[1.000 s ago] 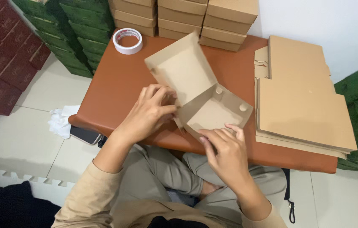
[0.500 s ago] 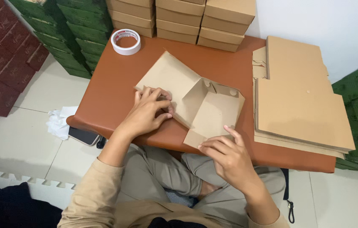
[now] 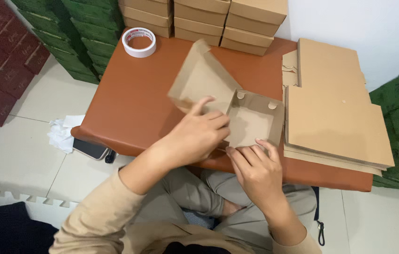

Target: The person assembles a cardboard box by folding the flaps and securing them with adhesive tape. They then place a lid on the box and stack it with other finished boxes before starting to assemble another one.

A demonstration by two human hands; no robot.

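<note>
A half-folded brown cardboard box (image 3: 255, 121) sits near the front edge of the orange-brown table (image 3: 133, 99). Its lid flap (image 3: 198, 77) stands up and leans toward the back left. My left hand (image 3: 198, 135) presses on the box's left wall, index finger raised against the lid. My right hand (image 3: 257, 170) pinches the box's front wall from the near side.
A stack of flat cardboard blanks (image 3: 336, 113) lies on the table's right. Finished brown boxes (image 3: 209, 19) are stacked at the back, a tape roll (image 3: 139, 42) at back left. Green boxes (image 3: 68, 28), maroon boxes (image 3: 0, 66), crumpled tissue (image 3: 62, 133) and a phone (image 3: 89, 148) lie on the floor.
The box has turned and shifted right, its tray now squared up and its lid raised. Both hands moved with it to the front and left walls.
</note>
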